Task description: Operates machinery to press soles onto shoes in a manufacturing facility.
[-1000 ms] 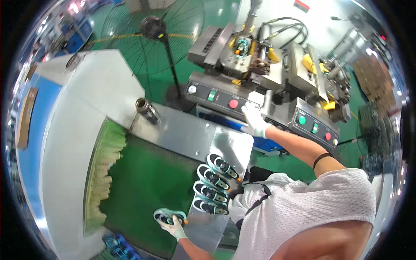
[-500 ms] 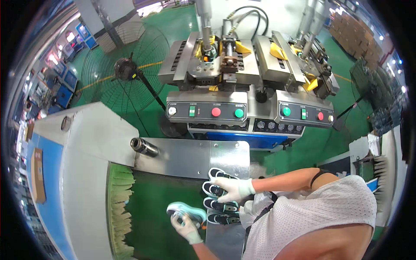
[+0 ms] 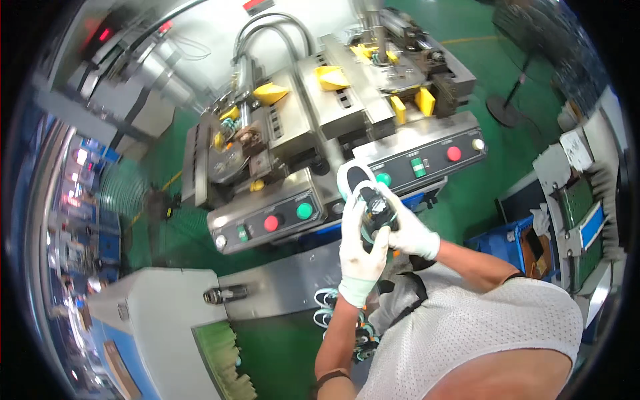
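In white work gloves, my left hand (image 3: 361, 261) and my right hand (image 3: 412, 235) are raised close together in front of the machine. Both grip dark sneakers with pale mint-white soles. One shoe (image 3: 377, 208) lies between my fingers, and a second shoe (image 3: 355, 177) seems to overlap it at the toe end; the gloves hide much of both. Below my left wrist, several similar shoes (image 3: 325, 297) stand in a row on the metal bench (image 3: 287, 280), partly covered by my left forearm.
Ahead stands a two-station press machine (image 3: 347, 100) with yellow pads and a front control panel (image 3: 417, 163) with red and green buttons. A dark metal cylinder (image 3: 225, 294) lies on the bench's left end. A brush-curtained conveyor housing (image 3: 167, 307) is left, a blue crate (image 3: 500, 247) right.
My left hand has come up and right with its shoe. My right hand has left the row on the bench and risen beside it, now gripping a shoe. The view has turned right.
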{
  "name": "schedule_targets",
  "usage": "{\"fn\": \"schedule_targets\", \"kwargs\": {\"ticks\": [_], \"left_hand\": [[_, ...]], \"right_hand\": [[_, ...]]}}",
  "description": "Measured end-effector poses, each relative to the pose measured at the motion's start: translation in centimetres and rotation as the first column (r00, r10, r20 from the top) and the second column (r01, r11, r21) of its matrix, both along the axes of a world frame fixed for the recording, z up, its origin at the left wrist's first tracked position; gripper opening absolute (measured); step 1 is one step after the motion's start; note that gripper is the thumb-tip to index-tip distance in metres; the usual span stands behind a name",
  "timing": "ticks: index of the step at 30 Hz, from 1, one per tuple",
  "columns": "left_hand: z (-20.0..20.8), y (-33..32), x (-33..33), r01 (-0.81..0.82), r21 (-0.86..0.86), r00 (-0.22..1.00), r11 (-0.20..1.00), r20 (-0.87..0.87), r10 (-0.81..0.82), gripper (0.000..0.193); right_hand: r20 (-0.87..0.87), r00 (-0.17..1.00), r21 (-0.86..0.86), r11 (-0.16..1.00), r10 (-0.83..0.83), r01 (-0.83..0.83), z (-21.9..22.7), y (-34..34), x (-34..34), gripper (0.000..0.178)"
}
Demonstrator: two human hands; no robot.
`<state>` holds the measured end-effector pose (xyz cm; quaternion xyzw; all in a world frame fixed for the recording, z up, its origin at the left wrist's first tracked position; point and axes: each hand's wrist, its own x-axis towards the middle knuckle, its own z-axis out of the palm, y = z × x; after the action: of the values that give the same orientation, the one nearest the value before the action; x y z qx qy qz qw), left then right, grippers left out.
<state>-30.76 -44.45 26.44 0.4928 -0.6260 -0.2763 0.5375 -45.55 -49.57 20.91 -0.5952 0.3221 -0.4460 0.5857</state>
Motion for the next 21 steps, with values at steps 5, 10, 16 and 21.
{"fn": "schedule_targets", "kwargs": {"ticks": [5, 10, 16, 21], "left_hand": [[2.1, -6.7, -4.9, 0.022, 0.008, 0.973, 1.000, -0.229, -0.019, 0.055], [0.9, -13.0, -8.3, 0.030, 0.165, 0.957, 0.986, -0.290, 0.020, 0.052], [0.0, -17.7, -10.7, 0.071, 0.255, 0.981, 0.964, -0.192, -0.021, 0.059], [2.6, -22.7, -12.1, 0.076, 0.237, 0.985, 0.968, -0.170, -0.036, 0.056]], "right_hand": [[0.459, 0.888, 0.376, 0.896, 0.040, -0.235, 4.7, -3.7, -12.5, 0.073], [0.603, 0.770, 0.376, 0.926, -0.208, -0.045, 7.3, -5.7, -18.4, 0.090], [0.579, 0.707, 0.481, 0.870, -0.406, 0.106, 6.1, -6.8, -21.6, 0.081], [0.592, 0.716, 0.451, 0.888, -0.369, 0.084, 5.5, -7.8, -22.8, 0.075]]}}
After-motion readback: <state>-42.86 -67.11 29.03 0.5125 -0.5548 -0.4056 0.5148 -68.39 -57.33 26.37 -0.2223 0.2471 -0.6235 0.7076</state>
